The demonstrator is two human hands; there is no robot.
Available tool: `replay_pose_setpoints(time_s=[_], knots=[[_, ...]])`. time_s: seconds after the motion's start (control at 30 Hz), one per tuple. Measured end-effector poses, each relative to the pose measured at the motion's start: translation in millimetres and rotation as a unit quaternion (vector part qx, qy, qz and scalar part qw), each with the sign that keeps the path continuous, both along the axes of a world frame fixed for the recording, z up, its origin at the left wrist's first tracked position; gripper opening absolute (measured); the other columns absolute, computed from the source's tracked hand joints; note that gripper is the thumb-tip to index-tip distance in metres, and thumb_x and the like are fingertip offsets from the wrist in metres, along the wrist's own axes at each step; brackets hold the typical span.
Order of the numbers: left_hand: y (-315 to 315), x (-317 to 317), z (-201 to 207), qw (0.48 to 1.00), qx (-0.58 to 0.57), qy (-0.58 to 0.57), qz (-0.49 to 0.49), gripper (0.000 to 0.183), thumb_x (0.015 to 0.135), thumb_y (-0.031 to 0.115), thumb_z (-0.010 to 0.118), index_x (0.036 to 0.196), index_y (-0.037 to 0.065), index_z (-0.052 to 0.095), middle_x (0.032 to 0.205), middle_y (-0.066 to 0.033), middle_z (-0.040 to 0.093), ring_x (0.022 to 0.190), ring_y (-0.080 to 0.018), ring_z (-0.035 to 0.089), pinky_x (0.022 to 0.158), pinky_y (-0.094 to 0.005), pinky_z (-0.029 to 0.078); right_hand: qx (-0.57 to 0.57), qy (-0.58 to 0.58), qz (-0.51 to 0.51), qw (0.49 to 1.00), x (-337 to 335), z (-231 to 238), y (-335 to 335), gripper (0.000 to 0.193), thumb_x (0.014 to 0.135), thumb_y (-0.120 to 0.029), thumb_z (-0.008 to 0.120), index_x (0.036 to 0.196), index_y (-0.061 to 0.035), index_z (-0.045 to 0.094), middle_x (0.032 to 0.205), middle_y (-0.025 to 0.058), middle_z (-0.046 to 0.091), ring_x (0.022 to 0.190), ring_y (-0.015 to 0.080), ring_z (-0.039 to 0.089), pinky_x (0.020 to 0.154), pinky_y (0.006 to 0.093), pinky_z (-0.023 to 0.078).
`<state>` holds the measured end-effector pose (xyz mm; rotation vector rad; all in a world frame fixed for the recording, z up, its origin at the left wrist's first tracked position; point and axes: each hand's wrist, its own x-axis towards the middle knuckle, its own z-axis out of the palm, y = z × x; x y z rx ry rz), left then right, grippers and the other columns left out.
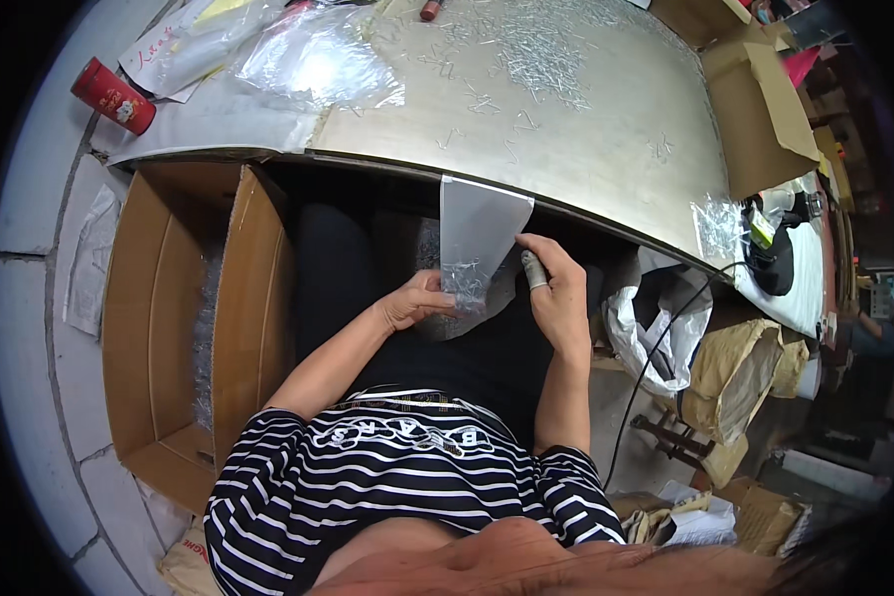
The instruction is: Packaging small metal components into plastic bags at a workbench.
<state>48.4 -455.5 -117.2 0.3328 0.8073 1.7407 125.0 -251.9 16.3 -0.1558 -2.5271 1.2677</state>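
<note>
A clear plastic bag [482,221] hangs over my lap, just off the table's near edge. Small thin bent metal wire pieces [467,276] lie in its lower part. My left hand [413,300] pinches the bag near its lower left side, thumb on the front. At the bag's upper right edge, my right hand [560,290] grips the film between its fingertips. One digit of that hand has a grey wrapping [533,269]. Many similar wire pieces [541,62] are spread over the metal-topped table [387,124] beyond my hands.
An open cardboard box [129,328] holding filled clear bags stands at my left. Another carton [765,119] sits on the table's right side. Clear plastic bags [313,65] and a red can [114,96] lie at the back left. A black cable [656,363] hangs past a white sack [656,323].
</note>
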Motion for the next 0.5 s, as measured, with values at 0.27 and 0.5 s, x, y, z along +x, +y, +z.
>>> replay_pose_setpoints(time_s=[0.27,0.5], knots=[[19.9,11.3,-18.4,0.968,-0.15,0.176,0.098,0.035,0.067,0.005,0.072,0.101,0.001,0.064,0.093,-0.0038,0.066,0.079,-0.0139,0.063,0.072,-0.0295,0.051,0.122,-0.172,0.163,0.964,19.5,-31.8,-27.8,0.029,0.081,-0.01,0.06,0.109,-0.0035,0.064,0.109,0.0186,0.064,0.102,0.0359,0.061,0.087,0.0423,0.05],[9.9,19.5,-8.7,0.975,-0.175,0.097,0.099,0.034,0.064,0.001,0.074,0.096,0.004,0.063,0.088,-0.0004,0.064,0.074,-0.0121,0.063,0.065,-0.0258,0.05,0.149,-0.108,0.131,0.974,7.5,-60.6,-50.2,0.025,0.073,-0.017,0.067,0.088,0.0018,0.064,0.09,0.0196,0.062,0.086,0.0376,0.062,0.075,0.044,0.051]])
